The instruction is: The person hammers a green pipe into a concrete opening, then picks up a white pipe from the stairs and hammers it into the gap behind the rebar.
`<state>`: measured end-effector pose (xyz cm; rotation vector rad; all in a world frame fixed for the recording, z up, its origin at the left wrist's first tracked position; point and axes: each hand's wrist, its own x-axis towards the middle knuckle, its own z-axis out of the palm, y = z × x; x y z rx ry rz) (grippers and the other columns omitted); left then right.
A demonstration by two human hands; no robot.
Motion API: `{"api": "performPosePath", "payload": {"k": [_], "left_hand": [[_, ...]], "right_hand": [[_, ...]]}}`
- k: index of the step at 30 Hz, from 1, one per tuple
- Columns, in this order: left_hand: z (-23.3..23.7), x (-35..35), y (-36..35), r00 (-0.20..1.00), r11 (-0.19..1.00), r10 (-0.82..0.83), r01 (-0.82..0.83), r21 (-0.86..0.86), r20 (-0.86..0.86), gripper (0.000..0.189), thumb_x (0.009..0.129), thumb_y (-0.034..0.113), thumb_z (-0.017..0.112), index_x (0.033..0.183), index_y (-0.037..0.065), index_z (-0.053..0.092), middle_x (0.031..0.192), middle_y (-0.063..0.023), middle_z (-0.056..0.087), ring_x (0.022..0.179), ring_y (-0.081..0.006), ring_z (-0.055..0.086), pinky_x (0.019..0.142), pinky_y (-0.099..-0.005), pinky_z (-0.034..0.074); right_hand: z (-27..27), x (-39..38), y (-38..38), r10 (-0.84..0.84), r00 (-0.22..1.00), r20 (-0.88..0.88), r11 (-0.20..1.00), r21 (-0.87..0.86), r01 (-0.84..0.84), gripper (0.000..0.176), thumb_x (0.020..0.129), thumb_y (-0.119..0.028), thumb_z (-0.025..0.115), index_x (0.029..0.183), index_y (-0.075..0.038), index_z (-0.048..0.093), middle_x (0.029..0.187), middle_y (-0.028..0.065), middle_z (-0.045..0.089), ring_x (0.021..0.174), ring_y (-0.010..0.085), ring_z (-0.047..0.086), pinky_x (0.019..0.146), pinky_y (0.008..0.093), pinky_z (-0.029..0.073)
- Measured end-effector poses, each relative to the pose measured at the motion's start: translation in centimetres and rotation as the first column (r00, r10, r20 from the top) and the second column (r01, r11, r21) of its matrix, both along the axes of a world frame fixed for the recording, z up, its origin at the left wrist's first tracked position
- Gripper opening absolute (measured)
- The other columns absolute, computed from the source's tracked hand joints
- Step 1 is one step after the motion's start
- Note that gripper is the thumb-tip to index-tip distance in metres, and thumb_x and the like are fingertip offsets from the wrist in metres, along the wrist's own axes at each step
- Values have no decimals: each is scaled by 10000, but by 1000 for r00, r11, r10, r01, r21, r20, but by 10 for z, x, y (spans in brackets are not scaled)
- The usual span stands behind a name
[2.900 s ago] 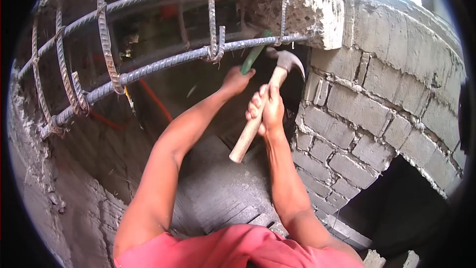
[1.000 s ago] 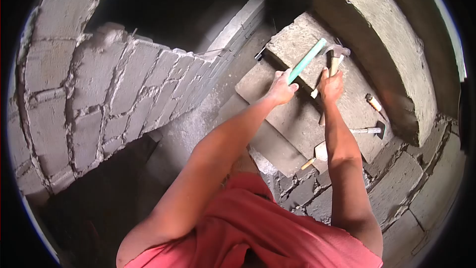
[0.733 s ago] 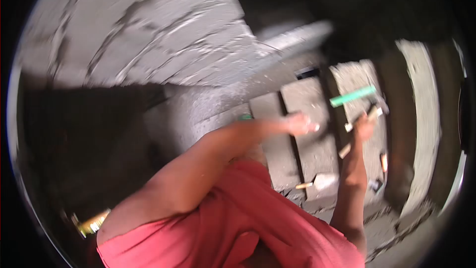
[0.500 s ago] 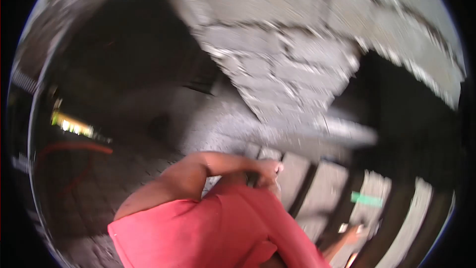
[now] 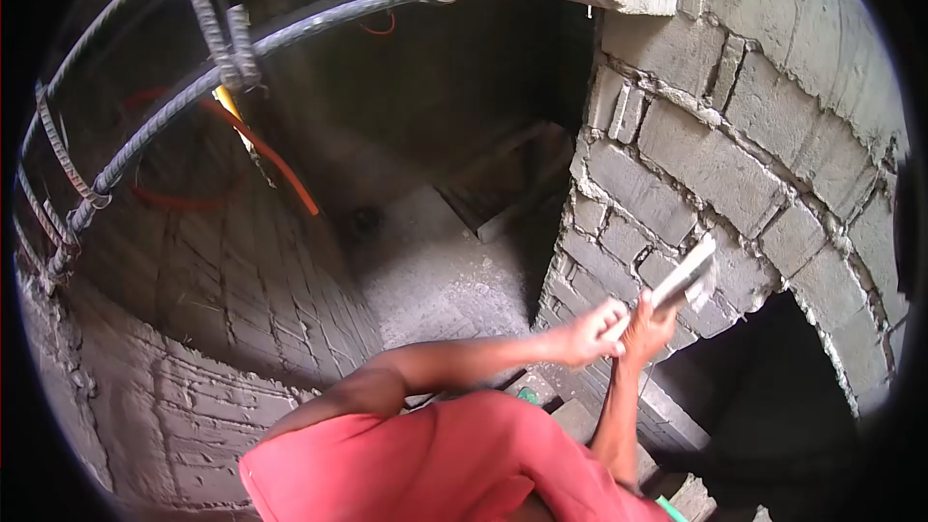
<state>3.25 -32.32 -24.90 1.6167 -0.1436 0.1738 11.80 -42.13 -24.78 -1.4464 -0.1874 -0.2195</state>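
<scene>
My left hand [image 5: 588,333] is closed at the lower end of a pale, straight-edged tool [image 5: 688,266]. My right hand [image 5: 646,331] is wrapped round the same tool just beside it, with the forearm coming up from below. The tool slants up to the right, in front of the rough block wall [image 5: 710,159]. Its far end has a dark underside and is blurred, so its exact kind cannot be made out.
Bent steel rebar [image 5: 338,12] crosses the upper left. Below it hangs an orange tube [image 5: 280,172]. A scored mortar wall [image 5: 242,280] stands at left, with a concrete floor [image 5: 440,280] far below. A dark opening [image 5: 764,377] lies at lower right.
The view has swung, bringing the rebar into sight. My right hand, earlier low at right near the slats, has come up beside my left hand, and both now grip the pale tool.
</scene>
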Motion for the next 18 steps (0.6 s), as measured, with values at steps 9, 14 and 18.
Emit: {"api": "performPosePath", "payload": {"k": [9,14,18], "left_hand": [[115,-112,151,816,834,520,-549,57,251,263,1045,252,400,1097,9,489,815,-15,562,626,-64,501,575,-233,453],[144,-123,209,454,506,638,-856,106,622,503,1008,548,424,964,49,479,662,24,466,520,-45,414,471,-229,360],[154,-138,222,537,613,621,-787,74,571,568,966,622,419,920,58,466,667,13,476,520,-50,433,472,-229,375]], "right_hand": [[64,-94,93,493,815,304,742,343,-576,503,979,-475,556,1139,-2,493,758,25,533,584,120,530,543,275,463],[50,-110,78,711,684,163,630,284,-723,571,985,-538,493,1156,7,491,785,19,527,593,117,532,522,278,481],[40,-112,75,674,716,183,702,141,-698,612,957,-587,506,1105,7,486,722,34,510,500,116,504,448,255,444]]}}
